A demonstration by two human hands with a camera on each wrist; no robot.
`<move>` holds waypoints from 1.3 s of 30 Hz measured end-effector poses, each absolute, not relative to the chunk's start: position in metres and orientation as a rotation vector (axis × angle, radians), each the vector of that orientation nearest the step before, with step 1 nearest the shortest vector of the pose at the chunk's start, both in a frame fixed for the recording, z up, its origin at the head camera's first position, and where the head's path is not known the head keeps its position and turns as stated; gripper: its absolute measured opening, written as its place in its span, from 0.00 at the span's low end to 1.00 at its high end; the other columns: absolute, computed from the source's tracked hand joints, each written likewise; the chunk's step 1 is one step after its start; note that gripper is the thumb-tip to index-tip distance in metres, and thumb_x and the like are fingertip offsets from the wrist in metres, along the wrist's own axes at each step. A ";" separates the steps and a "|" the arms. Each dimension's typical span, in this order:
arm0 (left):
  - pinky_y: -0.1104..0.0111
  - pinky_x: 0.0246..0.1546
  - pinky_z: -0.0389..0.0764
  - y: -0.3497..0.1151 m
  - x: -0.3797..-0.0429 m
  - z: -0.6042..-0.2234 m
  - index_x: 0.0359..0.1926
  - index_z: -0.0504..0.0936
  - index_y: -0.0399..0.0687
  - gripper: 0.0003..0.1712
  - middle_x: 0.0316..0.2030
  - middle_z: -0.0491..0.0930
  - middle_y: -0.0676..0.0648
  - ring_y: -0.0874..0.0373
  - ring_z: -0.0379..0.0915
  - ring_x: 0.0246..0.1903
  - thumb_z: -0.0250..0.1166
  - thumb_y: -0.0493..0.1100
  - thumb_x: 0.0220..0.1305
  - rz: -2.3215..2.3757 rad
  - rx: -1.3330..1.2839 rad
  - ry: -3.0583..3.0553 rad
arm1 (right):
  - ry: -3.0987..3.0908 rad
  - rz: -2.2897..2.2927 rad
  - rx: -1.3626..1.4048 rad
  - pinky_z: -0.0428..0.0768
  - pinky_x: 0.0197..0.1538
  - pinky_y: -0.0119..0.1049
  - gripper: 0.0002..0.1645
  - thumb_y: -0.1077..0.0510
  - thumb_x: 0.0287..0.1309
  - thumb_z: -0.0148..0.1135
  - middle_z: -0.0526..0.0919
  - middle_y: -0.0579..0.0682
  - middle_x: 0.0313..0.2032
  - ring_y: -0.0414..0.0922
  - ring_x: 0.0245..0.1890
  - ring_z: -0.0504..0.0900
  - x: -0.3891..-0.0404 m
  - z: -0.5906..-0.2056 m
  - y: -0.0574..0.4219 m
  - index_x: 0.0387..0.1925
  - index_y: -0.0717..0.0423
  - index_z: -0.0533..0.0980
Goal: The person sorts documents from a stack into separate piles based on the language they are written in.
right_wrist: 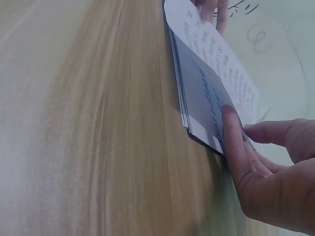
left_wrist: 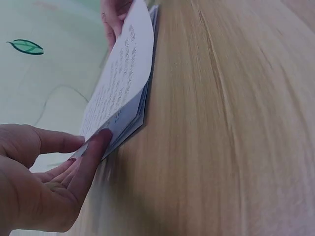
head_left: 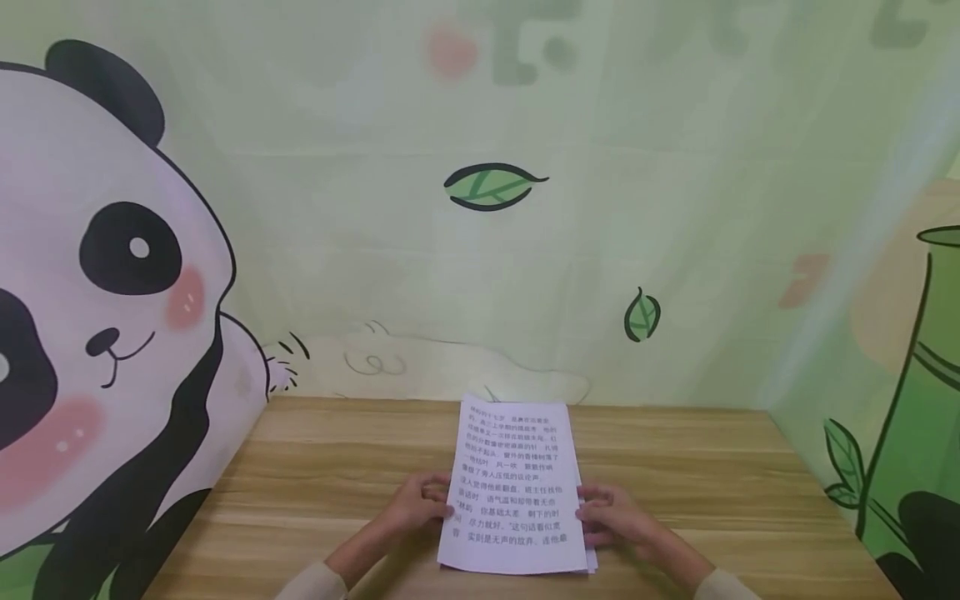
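Observation:
A sheet of paper (head_left: 510,492) printed with lines of Chinese characters lies uppermost on several other sheets. Its left edge is pinched between the thumb and fingers of my left hand (head_left: 408,507). On the opposite side, my right hand (head_left: 618,521) pinches the right edge at about the same height. In the right wrist view the top sheet (right_wrist: 216,54) bows up, apart from the sheets beneath (right_wrist: 197,93), where larger writing shows. The left wrist view also has the lower sheets (left_wrist: 140,110) peeking out under the raised one.
Under the papers is a wood-grain table (head_left: 337,450), with bare surface on both sides of them. Behind it hangs a pale green backdrop (head_left: 360,208) printed with a panda (head_left: 150,350), leaves and a bamboo stalk (head_left: 915,400).

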State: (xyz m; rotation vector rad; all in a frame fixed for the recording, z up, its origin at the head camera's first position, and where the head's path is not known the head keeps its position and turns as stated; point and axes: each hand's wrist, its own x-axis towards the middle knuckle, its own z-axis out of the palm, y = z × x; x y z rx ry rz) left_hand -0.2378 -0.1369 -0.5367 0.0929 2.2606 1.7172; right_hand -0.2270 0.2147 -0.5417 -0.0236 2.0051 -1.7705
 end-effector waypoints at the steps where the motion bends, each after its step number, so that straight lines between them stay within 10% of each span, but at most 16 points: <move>1: 0.57 0.41 0.89 -0.137 -0.238 -0.537 0.64 0.69 0.23 0.31 0.42 0.85 0.33 0.50 0.86 0.37 0.64 0.24 0.58 1.724 0.082 2.228 | 2.000 -1.766 -0.029 0.89 0.45 0.43 0.41 0.64 0.66 0.61 0.86 0.58 0.43 0.46 0.39 0.87 -0.227 -0.542 0.215 0.72 0.78 0.55; 39: 0.60 0.50 0.85 -0.182 -0.217 -0.523 0.73 0.60 0.33 0.40 0.52 0.84 0.41 0.53 0.85 0.46 0.64 0.33 0.63 1.861 0.247 1.904 | 1.948 -1.868 -0.103 0.89 0.47 0.47 0.39 0.64 0.65 0.64 0.86 0.51 0.44 0.44 0.42 0.86 -0.205 -0.515 0.204 0.71 0.75 0.59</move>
